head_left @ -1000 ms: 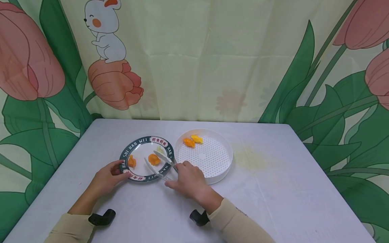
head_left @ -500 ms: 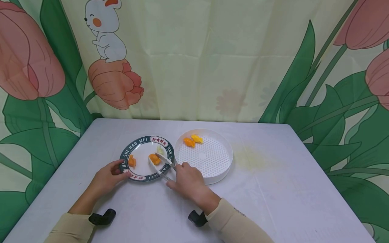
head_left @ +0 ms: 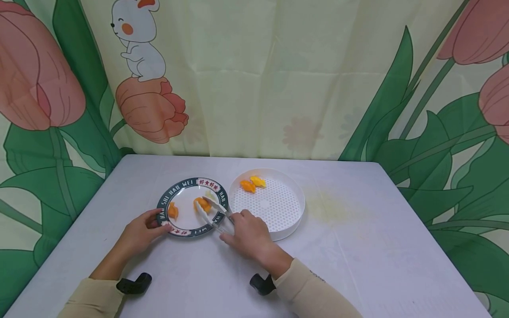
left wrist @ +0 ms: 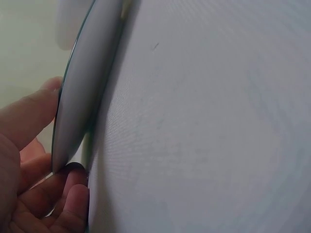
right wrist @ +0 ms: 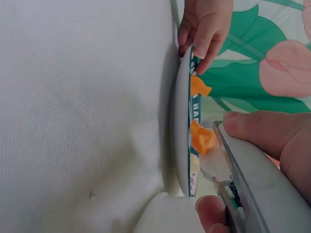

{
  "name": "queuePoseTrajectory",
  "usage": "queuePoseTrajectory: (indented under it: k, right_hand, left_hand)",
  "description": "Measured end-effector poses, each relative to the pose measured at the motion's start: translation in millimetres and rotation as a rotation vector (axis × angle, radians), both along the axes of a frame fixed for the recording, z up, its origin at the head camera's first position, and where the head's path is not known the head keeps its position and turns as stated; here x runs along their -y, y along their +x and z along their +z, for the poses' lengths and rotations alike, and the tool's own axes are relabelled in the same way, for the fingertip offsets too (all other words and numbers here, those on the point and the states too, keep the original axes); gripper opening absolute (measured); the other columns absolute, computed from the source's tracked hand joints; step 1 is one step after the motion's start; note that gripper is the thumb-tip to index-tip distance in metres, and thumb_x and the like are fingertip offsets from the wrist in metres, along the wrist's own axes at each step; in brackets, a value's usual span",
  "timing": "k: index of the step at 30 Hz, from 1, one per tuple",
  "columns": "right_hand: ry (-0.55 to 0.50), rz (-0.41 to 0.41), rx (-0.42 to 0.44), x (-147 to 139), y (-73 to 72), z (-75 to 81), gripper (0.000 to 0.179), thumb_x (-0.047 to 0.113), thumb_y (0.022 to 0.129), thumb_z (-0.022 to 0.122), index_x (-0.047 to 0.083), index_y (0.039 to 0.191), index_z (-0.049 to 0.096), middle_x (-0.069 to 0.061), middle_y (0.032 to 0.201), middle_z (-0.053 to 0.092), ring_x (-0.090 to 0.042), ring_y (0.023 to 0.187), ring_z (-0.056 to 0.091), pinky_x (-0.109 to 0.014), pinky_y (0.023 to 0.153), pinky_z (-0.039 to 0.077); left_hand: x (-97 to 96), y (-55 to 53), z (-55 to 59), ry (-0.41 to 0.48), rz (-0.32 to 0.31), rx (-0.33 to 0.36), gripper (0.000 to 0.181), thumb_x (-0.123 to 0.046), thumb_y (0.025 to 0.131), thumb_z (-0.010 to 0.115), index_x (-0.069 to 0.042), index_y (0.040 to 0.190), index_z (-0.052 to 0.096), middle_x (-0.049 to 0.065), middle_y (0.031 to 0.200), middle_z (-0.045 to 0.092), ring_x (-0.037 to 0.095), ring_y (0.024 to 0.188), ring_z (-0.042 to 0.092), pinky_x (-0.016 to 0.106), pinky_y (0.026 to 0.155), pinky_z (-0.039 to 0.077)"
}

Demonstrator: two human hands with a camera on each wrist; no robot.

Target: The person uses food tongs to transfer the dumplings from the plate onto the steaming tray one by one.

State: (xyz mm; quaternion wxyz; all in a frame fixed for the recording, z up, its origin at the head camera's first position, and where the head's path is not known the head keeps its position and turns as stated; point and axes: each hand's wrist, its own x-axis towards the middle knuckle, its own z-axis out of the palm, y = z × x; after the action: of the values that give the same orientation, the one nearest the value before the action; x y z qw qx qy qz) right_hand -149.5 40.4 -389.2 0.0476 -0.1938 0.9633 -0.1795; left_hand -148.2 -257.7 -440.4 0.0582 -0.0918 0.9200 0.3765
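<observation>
My left hand (head_left: 140, 235) grips the near-left rim of a white plate (head_left: 173, 191) with a dark lettered border. In the left wrist view the thumb lies over the rim and the curled fingers are under it. My right hand (head_left: 249, 233) holds a pair of tongs (right wrist: 243, 179), pinched between thumb and fingers. The tongs' tips are on either side of an orange dumpling-shaped piece (head_left: 204, 204) near the plate's middle. Another orange piece (head_left: 172, 211) lies at the plate's left, close to my left fingers. Behind the tongs sits a small pale piece (head_left: 209, 194).
Right beside the plate stands a round white steamer tray (head_left: 266, 211) with a perforated bottom. It holds an orange piece (head_left: 247, 186) and a yellow piece (head_left: 258, 181) at its far left. A white cloth (head_left: 358, 247) covers the table, and a printed curtain (head_left: 254, 88) hangs behind.
The tongs' tips have come closer together around the middle orange piece, which has shifted and turned slightly. My left hand and the plate stay in place.
</observation>
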Motion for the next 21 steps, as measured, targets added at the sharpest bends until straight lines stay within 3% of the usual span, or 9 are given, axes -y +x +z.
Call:
queuePoseTrajectory:
  k: [13,21]
  right_hand:
    - [-0.174,-0.052,0.032,-14,-3.9,6.5,0.050,0.043,0.086,0.076,0.006,0.120,0.069,0.001,0.086,0.054,-0.017,0.074,0.050,-0.029,0.060,0.041]
    - [-0.185,-0.096,-0.012,-28,-9.1,13.1,0.055,0.044,0.087,0.075,0.005,0.125,0.067,-0.001,0.092,0.058,-0.016,0.077,0.050,-0.030,0.064,0.040]
  left_hand:
    - [-1.7,-0.1,1.5,0.001,0.011,0.009,0.085,-0.043,0.089,0.076,0.004,0.149,0.038,0.030,0.125,0.055,0.041,0.111,0.052,0.050,0.091,0.052]
    - [-2.3,1.7,1.7,0.001,0.006,-0.005,0.085,-0.042,0.089,0.076,0.005,0.149,0.038,0.031,0.124,0.056,0.041,0.110,0.052,0.050,0.091,0.053]
